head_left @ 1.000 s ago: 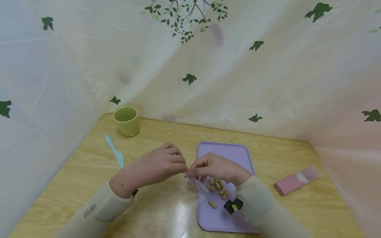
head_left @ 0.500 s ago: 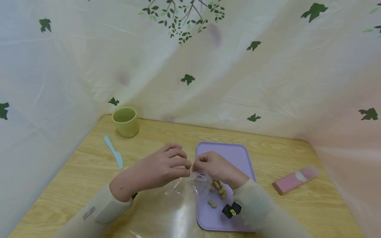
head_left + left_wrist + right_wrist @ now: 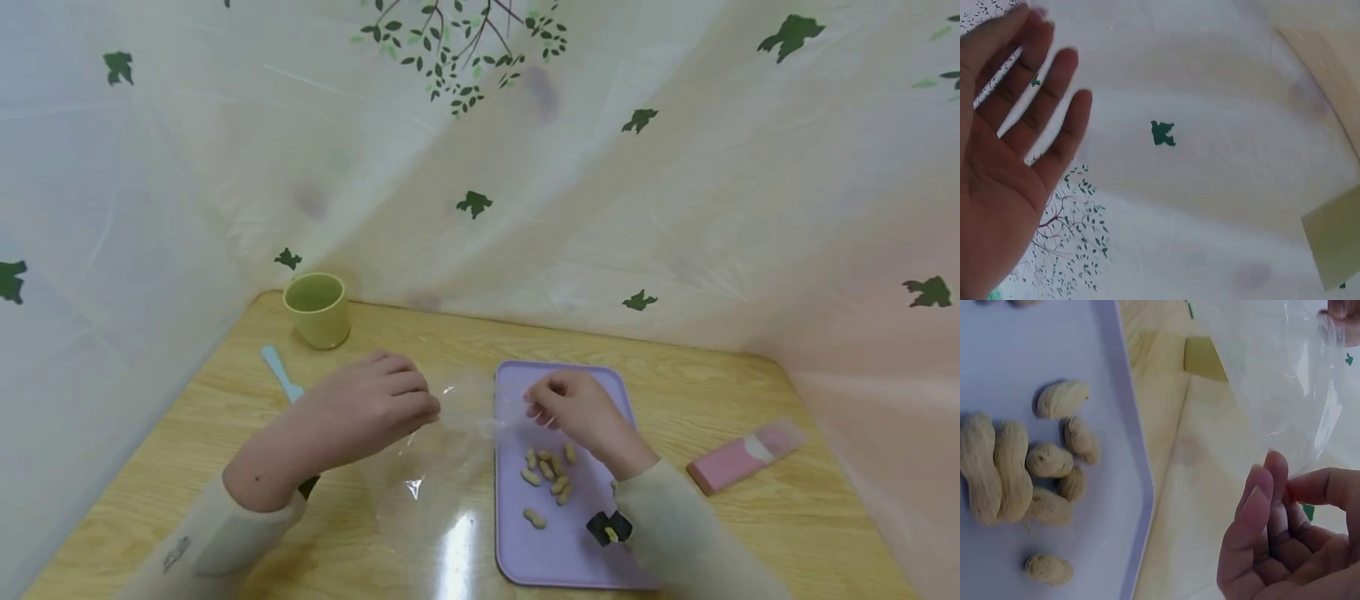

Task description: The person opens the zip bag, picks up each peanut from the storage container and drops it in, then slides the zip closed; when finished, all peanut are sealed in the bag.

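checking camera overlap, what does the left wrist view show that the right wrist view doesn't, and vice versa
Left wrist only: the palm of the left hand and the printed leafy branch. Right wrist only: the right hand pinching clear plastic film, the peanuts and the purple tray. Both: the left hand's fingers, wooden table, pale backdrop and what looks like the green cup.

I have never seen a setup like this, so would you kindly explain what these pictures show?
There is no machine here, only a person's left hand and right hand. The wide picture comes from a camera worn on the head; the other two come from cameras worn on each wrist. On the table are a purple tray with peanuts, a yellow-green cup, a partly hidden light-blue knife and a pink packet. Both hands hold a piece of clear plastic, possibly a bag, between them.
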{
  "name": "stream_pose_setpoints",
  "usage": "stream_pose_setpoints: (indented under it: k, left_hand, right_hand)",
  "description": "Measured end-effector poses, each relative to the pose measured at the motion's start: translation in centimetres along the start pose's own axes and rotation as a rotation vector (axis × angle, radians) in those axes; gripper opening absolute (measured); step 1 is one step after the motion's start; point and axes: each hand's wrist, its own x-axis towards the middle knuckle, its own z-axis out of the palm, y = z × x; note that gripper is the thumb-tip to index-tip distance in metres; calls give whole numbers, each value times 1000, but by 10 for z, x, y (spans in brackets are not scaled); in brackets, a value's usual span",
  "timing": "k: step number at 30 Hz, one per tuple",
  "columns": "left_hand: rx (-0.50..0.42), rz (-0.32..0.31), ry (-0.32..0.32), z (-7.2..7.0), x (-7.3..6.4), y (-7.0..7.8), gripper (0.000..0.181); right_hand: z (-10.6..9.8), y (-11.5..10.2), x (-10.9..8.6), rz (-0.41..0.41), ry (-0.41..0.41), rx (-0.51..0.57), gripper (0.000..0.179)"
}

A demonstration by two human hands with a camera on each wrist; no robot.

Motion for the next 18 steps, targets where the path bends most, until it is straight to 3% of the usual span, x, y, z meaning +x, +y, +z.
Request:
stream_pose_setpoints:
  k: [4, 8, 11, 18]
  left_hand:
    - [-37, -182, -7, -1, 5, 8, 12]
    - [-130, -457, -89, -1, 11, 17, 16]
    - [-219, -622, -153, 0, 15, 21, 16]
    - [-426, -825, -229, 4, 18, 18, 22]
  right_hand:
    - [3, -3, -8, -47, -41, 43, 27]
    - [9, -7, -14, -80, -106, 121, 27]
    - [13, -11, -17, -71, -147, 163, 27]
    - [21, -16, -21, -35, -198, 213, 28]
